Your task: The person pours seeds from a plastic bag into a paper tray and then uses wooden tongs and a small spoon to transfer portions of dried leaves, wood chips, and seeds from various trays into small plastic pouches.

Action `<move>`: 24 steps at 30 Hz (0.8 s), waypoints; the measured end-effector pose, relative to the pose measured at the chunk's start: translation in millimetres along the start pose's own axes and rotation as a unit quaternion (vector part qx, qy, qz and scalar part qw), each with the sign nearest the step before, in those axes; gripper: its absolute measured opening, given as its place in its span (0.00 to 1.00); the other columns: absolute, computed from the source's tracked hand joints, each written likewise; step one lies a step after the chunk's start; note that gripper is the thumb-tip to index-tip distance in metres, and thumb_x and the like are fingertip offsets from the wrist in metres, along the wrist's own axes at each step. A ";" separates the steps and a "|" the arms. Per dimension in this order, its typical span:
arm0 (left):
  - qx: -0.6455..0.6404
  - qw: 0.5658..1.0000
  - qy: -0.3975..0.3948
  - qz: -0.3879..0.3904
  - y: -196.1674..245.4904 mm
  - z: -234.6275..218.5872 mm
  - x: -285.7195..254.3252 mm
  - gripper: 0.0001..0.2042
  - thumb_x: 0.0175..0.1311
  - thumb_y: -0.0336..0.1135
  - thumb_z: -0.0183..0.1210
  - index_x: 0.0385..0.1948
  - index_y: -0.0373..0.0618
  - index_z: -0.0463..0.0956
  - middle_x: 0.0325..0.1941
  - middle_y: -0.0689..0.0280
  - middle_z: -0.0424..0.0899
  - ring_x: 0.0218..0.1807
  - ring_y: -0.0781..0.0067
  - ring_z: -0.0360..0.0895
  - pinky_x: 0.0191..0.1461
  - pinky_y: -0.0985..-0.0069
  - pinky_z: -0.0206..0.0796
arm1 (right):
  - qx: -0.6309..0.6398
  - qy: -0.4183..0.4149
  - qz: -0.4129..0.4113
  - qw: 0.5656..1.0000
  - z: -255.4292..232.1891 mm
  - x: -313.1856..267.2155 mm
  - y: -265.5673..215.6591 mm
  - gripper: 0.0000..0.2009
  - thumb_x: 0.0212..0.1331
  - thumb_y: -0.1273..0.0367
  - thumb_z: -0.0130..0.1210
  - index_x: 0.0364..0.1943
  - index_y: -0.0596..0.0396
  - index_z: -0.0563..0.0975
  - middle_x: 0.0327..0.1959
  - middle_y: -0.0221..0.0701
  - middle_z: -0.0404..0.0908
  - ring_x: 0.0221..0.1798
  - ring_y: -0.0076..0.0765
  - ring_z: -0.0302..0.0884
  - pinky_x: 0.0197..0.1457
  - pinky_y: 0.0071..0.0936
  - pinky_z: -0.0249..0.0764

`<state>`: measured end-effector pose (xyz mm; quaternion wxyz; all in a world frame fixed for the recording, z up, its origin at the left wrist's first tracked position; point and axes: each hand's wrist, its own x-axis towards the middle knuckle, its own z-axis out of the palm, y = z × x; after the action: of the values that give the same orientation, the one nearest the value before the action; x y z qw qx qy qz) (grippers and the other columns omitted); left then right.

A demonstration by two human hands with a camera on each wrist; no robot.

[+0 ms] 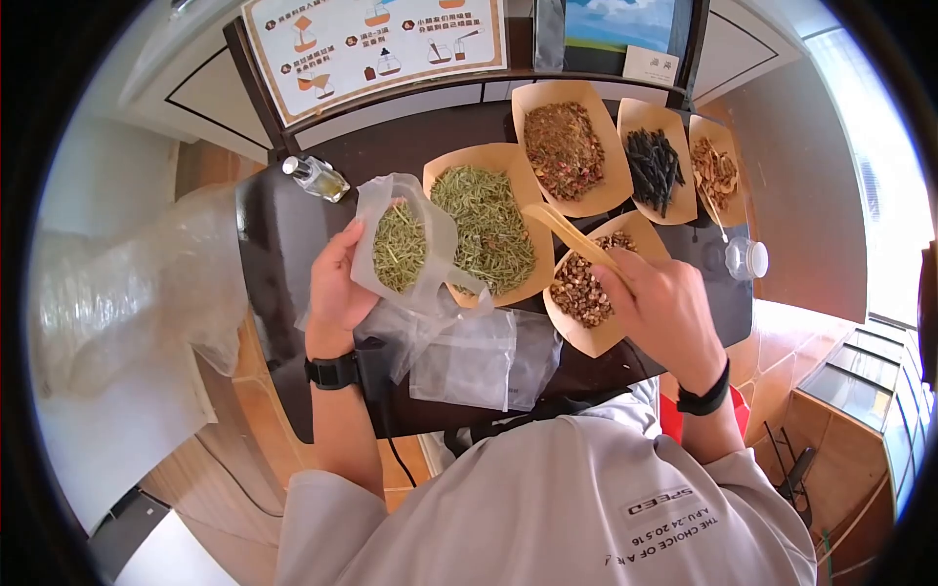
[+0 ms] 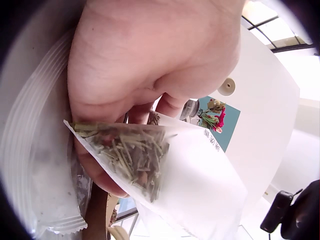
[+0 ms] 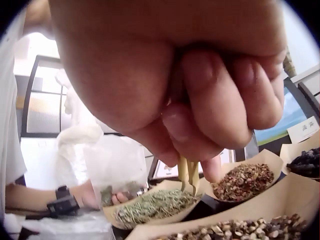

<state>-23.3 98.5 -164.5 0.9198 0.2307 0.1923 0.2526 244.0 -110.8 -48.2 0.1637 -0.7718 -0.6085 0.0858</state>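
Observation:
My left hand [image 1: 337, 278] holds up a translucent white pouch [image 1: 442, 239] with dried green herb [image 1: 399, 246] inside. In the left wrist view the herb lies in one corner of the pouch [image 2: 200, 175], and fingers curl behind it. My right hand [image 1: 664, 303] grips bamboo tongs [image 1: 569, 234]. Their tips reach the right edge of a paper tray [image 1: 447, 162] heaped with the same green herb; in the right wrist view the two tong prongs [image 3: 188, 175] point down by that herb. Under my right hand is a paper tray [image 1: 594, 340] of brown and cream chopped pieces.
Farther back stand paper trays of reddish-brown bits [image 1: 565, 146], black strips [image 1: 655, 171] and tan shavings [image 1: 713, 168]. A small glass bottle [image 1: 318, 179] stands at the left, a clear jar [image 1: 746, 259] at the right. Clear plastic bags [image 1: 464, 361] lie near the front edge.

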 end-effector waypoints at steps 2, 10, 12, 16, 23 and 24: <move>-0.004 1.000 0.003 -0.001 -0.5 -0.7 0.0 0.24 0.74 0.36 0.38 0.66 0.30 0.64 0.64 0.53 0.75 0.62 0.60 0.76 0.68 0.63 0.67 | 0.002 -0.003 0.006 1.000 12.6 3.2 -1.3 0.14 0.63 0.64 0.58 0.22 0.57 0.75 0.15 0.42 0.75 0.20 0.54 0.74 0.24 0.44 0.70; -0.004 1.000 0.012 -0.001 -0.3 0.3 0.1 0.24 0.73 0.36 0.38 0.66 0.31 0.63 0.64 0.52 0.75 0.62 0.60 0.76 0.67 0.64 0.67 | 0.127 -0.071 0.026 0.989 33.8 14.7 -9.8 0.13 0.62 0.65 0.58 0.24 0.59 0.79 0.16 0.44 0.74 0.21 0.56 0.73 0.26 0.45 0.70; 0.000 1.000 0.013 -0.005 -0.1 1.7 0.3 0.24 0.73 0.36 0.38 0.66 0.31 0.63 0.63 0.53 0.75 0.61 0.61 0.76 0.67 0.64 0.67 | 0.116 -0.087 0.024 0.989 35.3 13.8 -13.4 0.11 0.62 0.66 0.58 0.27 0.60 0.81 0.17 0.44 0.75 0.22 0.56 0.73 0.26 0.43 0.69; 0.007 1.000 0.022 -0.006 -0.2 1.5 0.5 0.24 0.73 0.36 0.38 0.66 0.31 0.63 0.63 0.53 0.76 0.61 0.61 0.76 0.67 0.65 0.67 | 0.079 -0.051 -0.027 0.995 39.5 13.6 -19.4 0.10 0.60 0.67 0.61 0.26 0.59 0.81 0.15 0.43 0.73 0.20 0.54 0.72 0.24 0.42 0.67; 0.008 1.000 0.012 -0.002 0.1 0.9 0.4 0.24 0.75 0.37 0.37 0.66 0.32 0.63 0.64 0.54 0.75 0.62 0.61 0.76 0.67 0.64 0.67 | 0.159 -0.018 -0.046 0.986 39.5 10.5 1.0 0.10 0.57 0.68 0.62 0.22 0.57 0.79 0.15 0.41 0.73 0.20 0.53 0.73 0.24 0.42 0.69; 0.002 1.000 0.005 -0.004 0.0 -0.2 0.1 0.24 0.75 0.37 0.37 0.66 0.32 0.64 0.64 0.54 0.75 0.62 0.61 0.76 0.67 0.64 0.67 | 0.159 -0.018 -0.046 0.986 37.1 9.5 1.9 0.10 0.57 0.68 0.62 0.22 0.57 0.79 0.15 0.41 0.73 0.20 0.53 0.73 0.24 0.42 0.69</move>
<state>-23.3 98.6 -164.7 0.9192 0.2307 0.1988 0.2495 235.8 -96.5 -82.9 0.2769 -0.7055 -0.6248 0.1878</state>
